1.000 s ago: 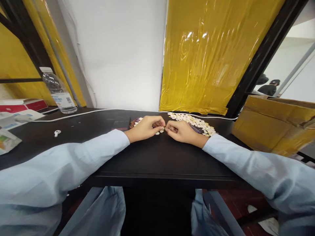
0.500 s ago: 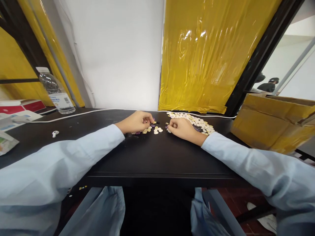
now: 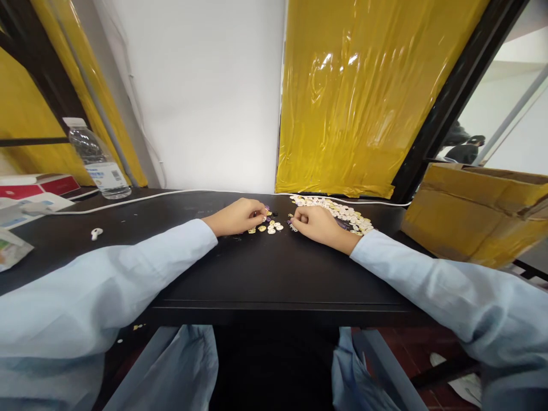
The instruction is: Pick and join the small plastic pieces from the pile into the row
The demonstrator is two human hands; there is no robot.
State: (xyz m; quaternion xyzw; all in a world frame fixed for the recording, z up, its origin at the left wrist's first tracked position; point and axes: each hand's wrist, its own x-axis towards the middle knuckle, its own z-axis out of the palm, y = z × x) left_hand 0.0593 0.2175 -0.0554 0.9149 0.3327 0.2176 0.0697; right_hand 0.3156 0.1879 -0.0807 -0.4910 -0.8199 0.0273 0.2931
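Note:
My left hand point(image 3: 240, 217) is low over the black table, its thumb and fingers pinched together at a small group of flat pale pieces point(image 3: 271, 230). Whatever lies between its fingertips is too small to make out. A purple piece point(image 3: 268, 219) and a small black piece point(image 3: 275, 214) are by those fingertips. My right hand point(image 3: 319, 224) rests on the table to the right, fingers curled inward. A few tiny pieces point(image 3: 293, 226) show by its fingertips; its palm is hidden. Behind it spreads a large pile of pale flat pieces point(image 3: 351, 216).
A white cable point(image 3: 180, 192) runs along the table's back edge. At left are a water bottle point(image 3: 105, 165), a white earbud point(image 3: 96, 233) and a red-and-white box point(image 3: 43, 185). A cardboard box point(image 3: 466, 214) stands at right. Beyond it, a person point(image 3: 466, 149) is visible.
My left hand has shifted slightly toward me, and its fingers have moved over the group. It now covers some pieces at the group's left. My right hand stays nearly still.

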